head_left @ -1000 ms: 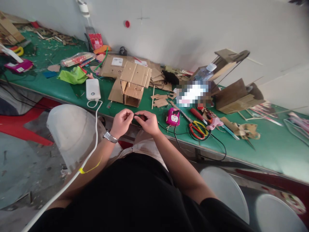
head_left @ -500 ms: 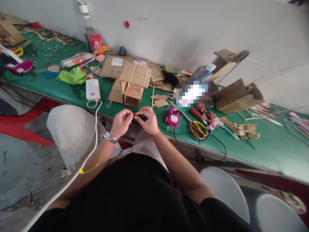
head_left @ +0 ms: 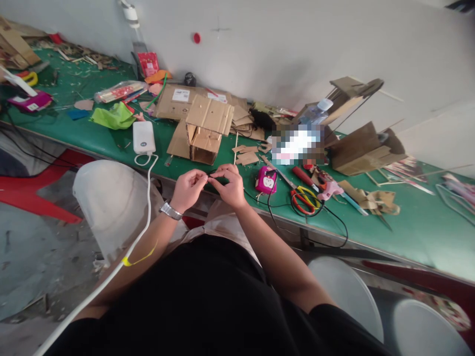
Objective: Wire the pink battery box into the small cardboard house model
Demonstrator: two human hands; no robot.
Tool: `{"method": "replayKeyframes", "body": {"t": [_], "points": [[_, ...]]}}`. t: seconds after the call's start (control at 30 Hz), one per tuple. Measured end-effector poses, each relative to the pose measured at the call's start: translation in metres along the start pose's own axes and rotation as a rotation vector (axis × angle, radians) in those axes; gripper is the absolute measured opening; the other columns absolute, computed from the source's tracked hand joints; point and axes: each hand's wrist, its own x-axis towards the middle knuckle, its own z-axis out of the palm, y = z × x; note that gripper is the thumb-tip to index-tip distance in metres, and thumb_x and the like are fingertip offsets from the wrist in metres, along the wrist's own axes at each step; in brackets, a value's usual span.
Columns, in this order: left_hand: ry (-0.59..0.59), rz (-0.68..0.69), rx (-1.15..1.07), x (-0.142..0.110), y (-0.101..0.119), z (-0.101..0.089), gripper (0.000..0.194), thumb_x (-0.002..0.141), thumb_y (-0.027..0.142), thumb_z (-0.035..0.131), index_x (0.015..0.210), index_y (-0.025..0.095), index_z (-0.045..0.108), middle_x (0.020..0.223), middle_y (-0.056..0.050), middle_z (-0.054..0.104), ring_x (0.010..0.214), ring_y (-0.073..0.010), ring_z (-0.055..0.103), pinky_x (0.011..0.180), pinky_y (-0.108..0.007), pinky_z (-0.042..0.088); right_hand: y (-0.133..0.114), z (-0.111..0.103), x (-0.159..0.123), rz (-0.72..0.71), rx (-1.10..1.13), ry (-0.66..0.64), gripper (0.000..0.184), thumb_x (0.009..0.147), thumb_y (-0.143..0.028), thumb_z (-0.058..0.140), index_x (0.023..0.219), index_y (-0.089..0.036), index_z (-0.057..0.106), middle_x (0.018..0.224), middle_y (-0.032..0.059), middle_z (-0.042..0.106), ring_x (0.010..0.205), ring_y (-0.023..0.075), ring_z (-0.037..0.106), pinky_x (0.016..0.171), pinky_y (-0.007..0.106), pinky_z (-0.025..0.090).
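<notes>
Over the bench's front edge, my left hand [head_left: 190, 189] and my right hand [head_left: 230, 188] meet fingertip to fingertip. Each one is closed in a pinch. Between them is something small and dark, too small to name and mostly covered by the fingers. A silver watch [head_left: 170, 211] circles my left wrist. Just beyond my hands stands a cardboard box structure [head_left: 210, 116] with open compartments. To the right of my right hand sits a magenta power socket [head_left: 266, 180] with a black cable [head_left: 272, 212] plugged in.
Orange-handled scissors [head_left: 302, 202], a pink glue gun [head_left: 330, 190] and cardboard scraps [head_left: 247, 154] lie on the green bench [head_left: 423, 222]. A white power bank [head_left: 144, 137] is left of the box, its white cable [head_left: 148, 198] crossing my left arm. A larger cardboard model [head_left: 358, 148] stands at right.
My fingers have shifted slightly at the pinch, and the dark piece shows differently between them. The view has moved a little; the bench things look unmoved.
</notes>
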Motion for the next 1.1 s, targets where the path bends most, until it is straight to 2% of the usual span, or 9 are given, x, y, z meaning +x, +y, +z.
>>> {"method": "replayKeyframes", "body": {"t": [0.23, 0.37, 0.67, 0.77, 0.93, 1.1], "points": [[0.009, 0.068, 0.1, -0.001, 0.001, -0.001, 0.022, 0.093, 0.04, 0.07, 0.088, 0.019, 0.077, 0.075, -0.003, 0.073, 0.064, -0.0147, 0.062, 0.059, -0.026, 0.049, 0.002, 0.001, 0.0, 0.042, 0.029, 0.01, 0.02, 0.089, -0.04, 0.083, 0.082, -0.023, 0.077, 0.095, 0.0068, 0.069, 0.098, 0.024, 0.065, 0.095, 0.044, 0.053], [0.009, 0.106, 0.141, -0.002, 0.002, -0.002, 0.023, 0.094, 0.04, 0.069, 0.089, 0.019, 0.077, 0.082, -0.006, 0.078, 0.069, -0.0166, 0.067, 0.063, -0.027, 0.05, 0.003, 0.002, -0.001, 0.056, 0.046, 0.002, 0.02, 0.089, -0.04, 0.084, 0.081, -0.023, 0.077, 0.096, 0.0069, 0.07, 0.097, 0.0232, 0.067, 0.092, 0.042, 0.056], [0.056, 0.12, 0.214, -0.001, 0.004, -0.005, 0.019, 0.092, 0.037, 0.072, 0.087, 0.02, 0.079, 0.077, -0.005, 0.077, 0.066, -0.0173, 0.068, 0.063, -0.029, 0.052, -0.005, -0.001, -0.002, 0.053, 0.127, -0.04, 0.011, 0.093, -0.035, 0.077, 0.092, -0.025, 0.083, 0.1, 0.007, 0.073, 0.094, 0.0207, 0.071, 0.088, 0.038, 0.059], [0.059, 0.122, 0.211, 0.0, 0.005, -0.005, 0.019, 0.092, 0.037, 0.072, 0.086, 0.02, 0.079, 0.076, -0.004, 0.077, 0.065, -0.0174, 0.068, 0.063, -0.029, 0.052, -0.007, -0.002, -0.001, 0.058, 0.118, -0.05, 0.013, 0.094, -0.035, 0.075, 0.092, -0.024, 0.082, 0.1, 0.0075, 0.073, 0.094, 0.0207, 0.07, 0.086, 0.038, 0.059], [0.057, 0.127, 0.21, -0.001, 0.003, -0.004, 0.019, 0.092, 0.038, 0.073, 0.086, 0.02, 0.078, 0.076, -0.004, 0.077, 0.065, -0.0172, 0.067, 0.062, -0.029, 0.052, -0.006, -0.001, -0.001, 0.082, 0.123, -0.048, 0.014, 0.093, -0.036, 0.076, 0.092, -0.022, 0.08, 0.1, 0.0077, 0.071, 0.083, 0.0181, 0.065, 0.076, 0.035, 0.057], [0.045, 0.124, 0.186, -0.002, 0.002, -0.003, 0.02, 0.092, 0.037, 0.072, 0.086, 0.019, 0.077, 0.075, -0.004, 0.076, 0.065, -0.0161, 0.066, 0.061, -0.027, 0.051, -0.008, -0.001, -0.001, 0.028, 0.141, -0.038, 0.011, 0.093, -0.031, 0.074, 0.09, -0.021, 0.076, 0.097, 0.0066, 0.069, 0.076, 0.016, 0.062, 0.072, 0.033, 0.055]]}}
